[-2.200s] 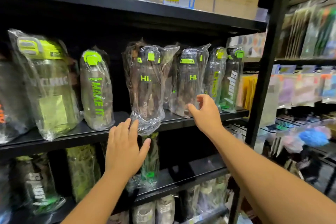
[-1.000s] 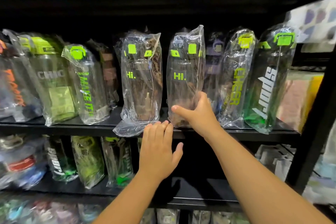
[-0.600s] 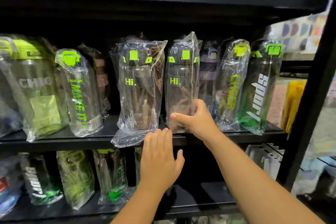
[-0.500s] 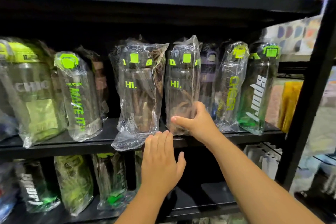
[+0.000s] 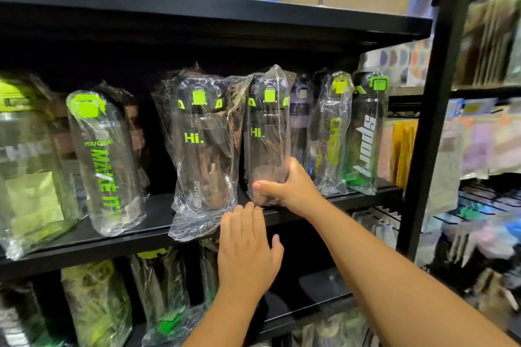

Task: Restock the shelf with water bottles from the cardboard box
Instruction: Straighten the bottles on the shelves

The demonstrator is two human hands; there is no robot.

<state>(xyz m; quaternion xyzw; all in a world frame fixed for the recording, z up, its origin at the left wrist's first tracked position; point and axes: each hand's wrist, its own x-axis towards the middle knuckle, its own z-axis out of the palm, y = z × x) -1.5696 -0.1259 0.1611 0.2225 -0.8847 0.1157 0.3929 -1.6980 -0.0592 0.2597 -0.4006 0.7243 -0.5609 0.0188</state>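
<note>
Black shelf (image 5: 84,246) holds a bagged dark "Hi." bottle (image 5: 267,132), right hand (image 5: 293,186) gripping it, left hand (image 5: 248,251) flat.

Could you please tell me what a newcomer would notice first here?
The right hand grips the base of a plastic-wrapped Hi. bottle standing mid-row on the middle shelf. Just below, the left hand is spread open at that shelf's front edge, beside a second Hi. bottle whose wrapper overhangs the edge.

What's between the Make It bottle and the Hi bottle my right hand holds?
A second bagged Hi. bottle up front, a brownish bottle behind; head view.
</note>
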